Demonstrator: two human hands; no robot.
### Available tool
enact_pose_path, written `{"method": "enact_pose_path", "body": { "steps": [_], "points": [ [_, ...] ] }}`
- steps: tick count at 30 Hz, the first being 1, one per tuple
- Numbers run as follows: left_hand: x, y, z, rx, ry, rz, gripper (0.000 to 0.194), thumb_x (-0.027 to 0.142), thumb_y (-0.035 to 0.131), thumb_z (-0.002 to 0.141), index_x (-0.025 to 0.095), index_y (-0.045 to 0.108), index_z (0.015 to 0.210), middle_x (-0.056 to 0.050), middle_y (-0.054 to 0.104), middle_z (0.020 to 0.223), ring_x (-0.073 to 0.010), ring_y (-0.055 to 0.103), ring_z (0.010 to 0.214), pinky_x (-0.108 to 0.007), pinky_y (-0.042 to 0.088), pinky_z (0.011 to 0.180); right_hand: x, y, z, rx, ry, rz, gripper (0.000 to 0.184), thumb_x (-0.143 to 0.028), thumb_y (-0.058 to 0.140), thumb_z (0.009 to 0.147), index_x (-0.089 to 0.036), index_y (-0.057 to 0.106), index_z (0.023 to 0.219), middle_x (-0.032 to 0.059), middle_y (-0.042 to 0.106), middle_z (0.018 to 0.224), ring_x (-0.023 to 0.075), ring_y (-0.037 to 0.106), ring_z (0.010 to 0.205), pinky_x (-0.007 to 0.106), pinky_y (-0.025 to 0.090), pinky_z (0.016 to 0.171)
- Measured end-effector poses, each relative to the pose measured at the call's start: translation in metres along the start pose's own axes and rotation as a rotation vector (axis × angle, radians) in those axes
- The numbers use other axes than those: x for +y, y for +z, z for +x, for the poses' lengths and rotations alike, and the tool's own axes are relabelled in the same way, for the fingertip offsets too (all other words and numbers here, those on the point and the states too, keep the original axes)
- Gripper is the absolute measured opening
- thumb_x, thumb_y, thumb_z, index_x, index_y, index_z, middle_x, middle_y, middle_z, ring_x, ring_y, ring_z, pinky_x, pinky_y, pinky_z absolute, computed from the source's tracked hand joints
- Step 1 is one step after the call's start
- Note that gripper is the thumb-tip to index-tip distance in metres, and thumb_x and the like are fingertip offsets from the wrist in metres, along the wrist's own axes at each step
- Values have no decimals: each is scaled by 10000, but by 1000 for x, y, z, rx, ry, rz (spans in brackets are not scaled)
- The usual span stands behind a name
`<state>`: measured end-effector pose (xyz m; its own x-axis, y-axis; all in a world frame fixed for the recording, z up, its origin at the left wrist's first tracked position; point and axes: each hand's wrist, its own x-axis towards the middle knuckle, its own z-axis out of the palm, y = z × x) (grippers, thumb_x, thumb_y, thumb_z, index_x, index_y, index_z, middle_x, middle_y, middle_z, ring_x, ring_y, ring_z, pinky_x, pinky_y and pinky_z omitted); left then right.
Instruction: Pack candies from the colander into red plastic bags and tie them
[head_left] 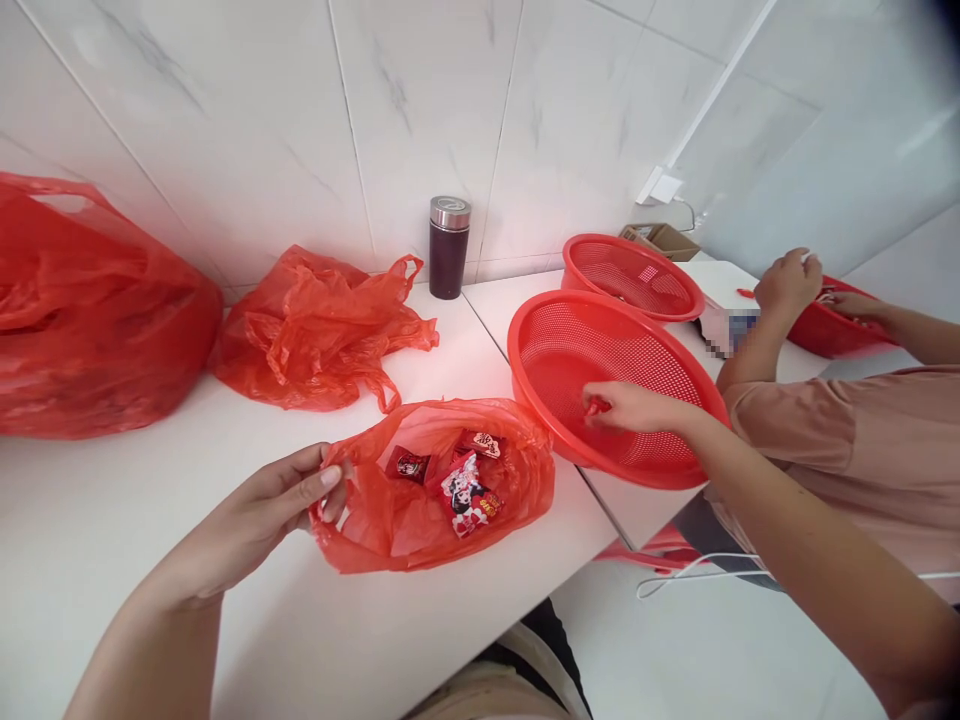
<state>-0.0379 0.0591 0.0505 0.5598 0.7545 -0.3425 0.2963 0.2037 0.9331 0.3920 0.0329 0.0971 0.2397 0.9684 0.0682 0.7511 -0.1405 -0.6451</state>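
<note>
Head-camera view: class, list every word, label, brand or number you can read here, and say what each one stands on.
Nothing can be read with certainty: the printed packets in the red plastic bag show red-and-white lettering too small and blurred to read, and the pixelated patch on the white table is blurred beyond reading.

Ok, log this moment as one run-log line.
left hand: at rim of red plastic bag of wrapped sweets | right hand: holds small red item over red mesh basket | nearby: co-worker's hands at red basket
</note>
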Motion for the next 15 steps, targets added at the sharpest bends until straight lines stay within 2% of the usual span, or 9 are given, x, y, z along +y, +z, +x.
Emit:
{"method": "enact_pose_path", "body": {
  "steps": [3,6,11,13,15],
  "points": [
    [1,1,1,-8,2,-16,331,516,485,930,226,493,772,19,464,738,-153,383,682,-280,395,651,-25,0,1,-248,-5,96,208,-377,735,800,-186,675,857,30,711,769,177,681,676,316,580,667],
    [0,2,2,-10,0,-17,315,509,479,937,228,498,795,20,469,733,-149,392,677,-273,396,651,-54,7,-8,-445,-48,324,229,-395,643,866,-196,672,976,25,721,799,172,709,683,311,601,662],
    [-1,1,2,19,12,-16,324,516,491,927,222,495,792,6,490,741,-151,424,674,-276,418,642,-83,42,-23,-632,-73,600,324,-387,568,919,-223,650,1186,45,729,999,199,743,817,344,623,727],
    [-1,1,1,23,15,-42,313,504,502,927,220,503,796,9,504,734,-146,438,668,-268,421,642,-87,60,-27,-657,-91,634,312,-358,539,937,-218,643,1196,46,724,1021,198,744,834,350,626,736],
    [0,1,0,22,20,-74,300,490,518,926,220,512,796,16,518,725,-140,449,662,-260,420,643,-89,76,-32,-630,-149,605,310,-317,517,947,-238,638,1221,45,711,1098,196,735,892,360,623,771]
  ]
}}
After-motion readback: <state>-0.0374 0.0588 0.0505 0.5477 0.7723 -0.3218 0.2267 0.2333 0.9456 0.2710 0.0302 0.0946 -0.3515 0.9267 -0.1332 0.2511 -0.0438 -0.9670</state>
